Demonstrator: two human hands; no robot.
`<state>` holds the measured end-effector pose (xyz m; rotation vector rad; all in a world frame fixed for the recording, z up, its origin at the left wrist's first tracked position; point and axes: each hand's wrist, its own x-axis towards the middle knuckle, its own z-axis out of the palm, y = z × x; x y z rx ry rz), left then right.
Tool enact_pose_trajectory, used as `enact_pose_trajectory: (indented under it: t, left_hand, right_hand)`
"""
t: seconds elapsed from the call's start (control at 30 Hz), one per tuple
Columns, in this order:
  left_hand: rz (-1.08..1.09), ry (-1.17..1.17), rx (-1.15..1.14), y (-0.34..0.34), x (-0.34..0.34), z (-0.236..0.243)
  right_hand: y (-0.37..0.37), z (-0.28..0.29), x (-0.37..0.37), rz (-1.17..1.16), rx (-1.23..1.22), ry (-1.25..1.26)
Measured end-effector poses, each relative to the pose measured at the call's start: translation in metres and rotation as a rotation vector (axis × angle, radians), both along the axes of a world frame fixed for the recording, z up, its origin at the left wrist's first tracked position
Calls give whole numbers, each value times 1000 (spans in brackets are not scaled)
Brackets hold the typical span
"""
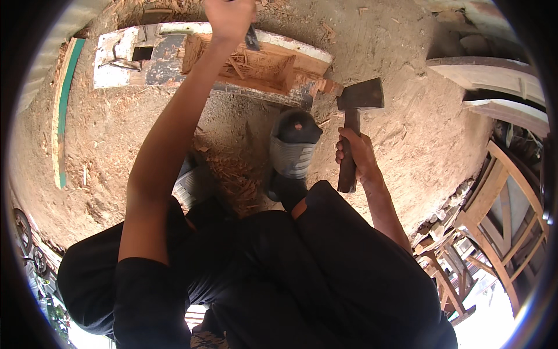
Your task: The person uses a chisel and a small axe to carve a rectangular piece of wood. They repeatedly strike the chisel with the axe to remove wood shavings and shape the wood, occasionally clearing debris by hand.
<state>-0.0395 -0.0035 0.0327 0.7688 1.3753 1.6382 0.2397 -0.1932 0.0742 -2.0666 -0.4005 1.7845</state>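
My left hand (231, 18) reaches far forward over a long wooden piece and is closed around a tool. The tool looks like a chisel (251, 39); a dark flat part shows beside the fist, while the rest is hidden or cut off at the top edge. The wooden piece (168, 61) lies across the ground, with worn white and dark paint and a hollowed, bare-wood recess (261, 68). My right hand (359, 152) grips the handle of a hatchet (361, 96), held upright with its broad dark head just right of the wooden piece's end.
My shod feet (293, 145) stand between me and the wooden piece, among wood shavings (232, 177). A green-edged strip (65, 110) lies at the left. Curved wooden parts (494, 75) lie at the far right, and wooden frames (500, 221) lean nearer on the right.
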Motion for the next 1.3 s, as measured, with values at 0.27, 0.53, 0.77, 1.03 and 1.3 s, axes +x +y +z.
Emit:
enact_pose_trajectory:
  t: [0.27,0.53,0.77,1.03,1.3]
  left_hand:
    - [-265,635,-439,50,-65,41]
    - [-723,1535,-401,72,-72,59]
    - [-1138,1480,-751,56,-100,6]
    - [-1267,1489,-750,43,-99,16]
    - [-1247,1463,-983,8,-98,30]
  right_hand:
    - [8,14,5,76,23,-72]
    - [7,16,6,108,3,-76]
    - [9,20,12,125,-18,-108]
    - [9,7,24,182,-69,-102]
    - [52,3,27,173,57,-155]
